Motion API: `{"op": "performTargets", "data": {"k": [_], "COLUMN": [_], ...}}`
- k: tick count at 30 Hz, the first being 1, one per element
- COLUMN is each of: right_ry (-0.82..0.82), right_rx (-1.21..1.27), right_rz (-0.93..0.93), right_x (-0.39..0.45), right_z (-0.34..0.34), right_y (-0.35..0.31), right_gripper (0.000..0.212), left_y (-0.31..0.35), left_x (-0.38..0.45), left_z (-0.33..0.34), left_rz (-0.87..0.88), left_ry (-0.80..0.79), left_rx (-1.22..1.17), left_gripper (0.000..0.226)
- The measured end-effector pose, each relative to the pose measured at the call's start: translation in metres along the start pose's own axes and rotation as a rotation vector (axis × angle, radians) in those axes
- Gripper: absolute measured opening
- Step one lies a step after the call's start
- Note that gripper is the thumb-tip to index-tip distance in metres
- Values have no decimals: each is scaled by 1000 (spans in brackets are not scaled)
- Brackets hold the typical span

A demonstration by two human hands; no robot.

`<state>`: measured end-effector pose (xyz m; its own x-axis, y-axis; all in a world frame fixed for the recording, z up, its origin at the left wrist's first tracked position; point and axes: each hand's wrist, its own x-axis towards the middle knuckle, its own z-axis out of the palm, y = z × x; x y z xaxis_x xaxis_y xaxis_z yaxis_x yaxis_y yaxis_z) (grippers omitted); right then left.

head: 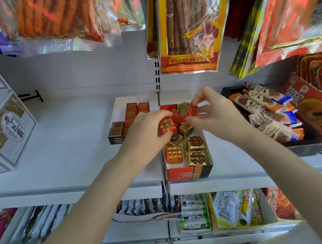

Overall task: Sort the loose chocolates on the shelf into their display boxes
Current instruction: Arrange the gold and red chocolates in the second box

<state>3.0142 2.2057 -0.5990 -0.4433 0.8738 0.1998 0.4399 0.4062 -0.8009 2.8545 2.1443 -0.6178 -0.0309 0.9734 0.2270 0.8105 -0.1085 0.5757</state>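
Gripping a red chocolate (166,125), left hand (148,130), right hand (210,110) at three o'clock pinching a red wrapper (192,108) over the Fileo box (190,172).

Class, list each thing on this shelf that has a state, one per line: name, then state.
Left hand: grips a red chocolate.
Right hand: pinches a second red chocolate.
Middle display box: open, part filled with gold chocolates and an orange chocolate.
Left display box: open, part filled with red cubes.
Black tray: open, holds wafer bars.
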Motion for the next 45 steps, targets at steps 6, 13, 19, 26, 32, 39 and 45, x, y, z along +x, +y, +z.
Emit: {"op": "performTargets", "data": {"k": [6,13,19,26,32,39,45], "right_ry": [-6,-113,-304,-298,-410,-510,-364], "right_rx": [-65,-471,-676,-734,-725,-698,-757], "right_rz": [-78,-217,-130,-135,-90,10,-111], "right_x": [11,18,21,22,23,26,23], "right_z": [23,-9,-4,-4,-8,-9,-4], "right_y": [1,7,11,7,7,8,-7], "right_gripper": [20,19,31,18,6,41,20], "left_y": [0,-4,-4,-5,-3,-4,-2], "left_x": [10,18,18,17,18,15,14], "left_z": [10,12,11,8,5,2,0], "left_rz": [-48,-29,-21,-23,-26,-33,-80], "left_ry": [60,15,70,79,112,106,128], "left_rx": [60,152,173,190,145,108,12], "left_gripper": [65,47,39,40,41,39,37]}}
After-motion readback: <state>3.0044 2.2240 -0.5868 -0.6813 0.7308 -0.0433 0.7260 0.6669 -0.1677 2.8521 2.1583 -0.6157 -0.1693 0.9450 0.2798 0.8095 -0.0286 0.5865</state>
